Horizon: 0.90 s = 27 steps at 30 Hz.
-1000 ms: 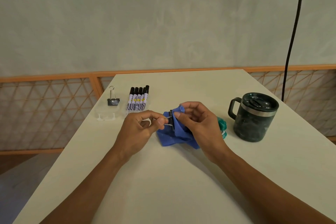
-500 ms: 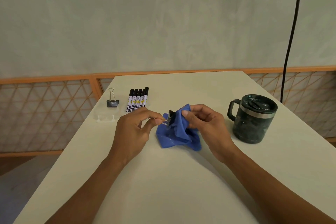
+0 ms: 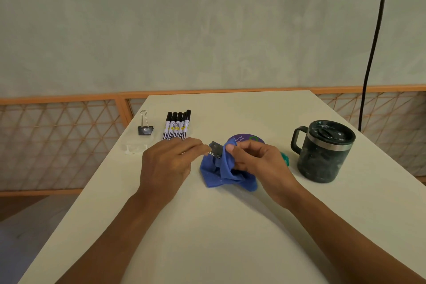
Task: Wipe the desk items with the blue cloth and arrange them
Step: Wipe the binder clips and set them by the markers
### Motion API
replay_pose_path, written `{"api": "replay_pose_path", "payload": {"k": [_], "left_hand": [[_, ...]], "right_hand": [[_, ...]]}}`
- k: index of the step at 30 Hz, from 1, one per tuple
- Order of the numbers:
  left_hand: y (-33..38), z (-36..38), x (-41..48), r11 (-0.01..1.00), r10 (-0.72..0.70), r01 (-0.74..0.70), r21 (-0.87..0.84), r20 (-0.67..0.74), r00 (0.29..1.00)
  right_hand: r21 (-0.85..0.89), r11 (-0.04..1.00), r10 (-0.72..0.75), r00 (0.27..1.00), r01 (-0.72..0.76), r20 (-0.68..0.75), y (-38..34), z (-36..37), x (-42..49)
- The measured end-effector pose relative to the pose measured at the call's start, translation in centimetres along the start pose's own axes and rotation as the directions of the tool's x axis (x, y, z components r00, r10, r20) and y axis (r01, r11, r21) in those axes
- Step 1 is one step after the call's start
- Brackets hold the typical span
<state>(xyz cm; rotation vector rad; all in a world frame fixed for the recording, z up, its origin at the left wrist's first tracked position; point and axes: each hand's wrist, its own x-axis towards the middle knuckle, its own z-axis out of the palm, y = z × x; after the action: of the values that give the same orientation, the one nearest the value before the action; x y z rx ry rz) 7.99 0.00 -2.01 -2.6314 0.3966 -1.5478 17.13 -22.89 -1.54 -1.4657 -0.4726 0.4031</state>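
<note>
The pale cream surface (image 3: 207,233) runs away from the person to a plain grey-green wall (image 3: 184,30); an orange wooden rail (image 3: 57,99) with lattice panels below it crosses behind on both sides; a black cable (image 3: 374,41) hangs down the wall at the right. Near the middle of the surface the left hand (image 3: 168,163) pinches the wire handle of a black binder clip (image 3: 215,148); the right hand (image 3: 260,161) curls its fingers round the blue cloth (image 3: 221,175), holding a fold against the clip's body, while the rest of the cloth lies bunched on the surface. A purple disc (image 3: 245,139) lies partly hidden behind that hand. At the far left lie a second clip (image 3: 145,129) and five black-capped markers (image 3: 176,128) side by side; a dark lidded mug (image 3: 322,152) stands at the right, well apart from them.
</note>
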Motion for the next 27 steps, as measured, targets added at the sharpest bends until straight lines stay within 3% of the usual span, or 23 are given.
{"api": "replay_pose_path", "payload": {"k": [3, 6, 9, 13, 15, 19, 23, 27], "left_hand": [[1.0, -0.8, 0.9, 0.993, 0.110, -0.109, 0.053, -0.021, 0.994], [1.2, -0.3, 0.7, 0.989, 0.133, -0.130, 0.075, -0.043, 0.990], [0.4, 1.1, -0.3, 1.000, 0.031, -0.031, 0.002, -0.041, 0.999], [0.9, 1.6, -0.4, 0.947, -0.168, 0.166, -0.276, 0.015, 0.986], [1.5, 1.4, -0.3, 0.835, -0.329, 0.356, -0.420, 0.137, 0.934], [2.3, 0.6, 0.3, 0.369, -0.578, 0.722, -0.585, 0.464, 0.671], [2.1, 0.6, 0.7, 0.044, -0.569, 0.797, -0.603, 0.640, 0.516], [2.1, 0.7, 0.5, -0.062, -0.596, 0.814, -0.578, 0.675, 0.435]], "right_hand": [[0.083, 0.996, 0.042, 0.999, -0.043, 0.015, -0.2, 0.0, -0.1], [0.120, 0.990, 0.066, 0.998, -0.067, 0.007, 0.0, -0.1, 0.1], [0.152, 0.988, 0.049, 0.998, -0.042, -0.047, 0.3, -0.4, 0.4], [0.147, 0.989, 0.018, 0.995, -0.003, -0.101, 0.7, -0.4, 0.6], [0.119, 0.993, 0.010, 0.992, 0.005, -0.123, 0.9, -0.4, 0.6], [0.085, 0.996, -0.016, 0.989, 0.029, -0.147, 0.8, -0.4, 0.4], [0.078, 0.996, -0.040, 0.988, 0.052, -0.148, 0.9, -0.1, 0.3], [0.039, 0.996, -0.078, 0.992, 0.082, -0.103, 0.9, 0.4, 0.0]]}}
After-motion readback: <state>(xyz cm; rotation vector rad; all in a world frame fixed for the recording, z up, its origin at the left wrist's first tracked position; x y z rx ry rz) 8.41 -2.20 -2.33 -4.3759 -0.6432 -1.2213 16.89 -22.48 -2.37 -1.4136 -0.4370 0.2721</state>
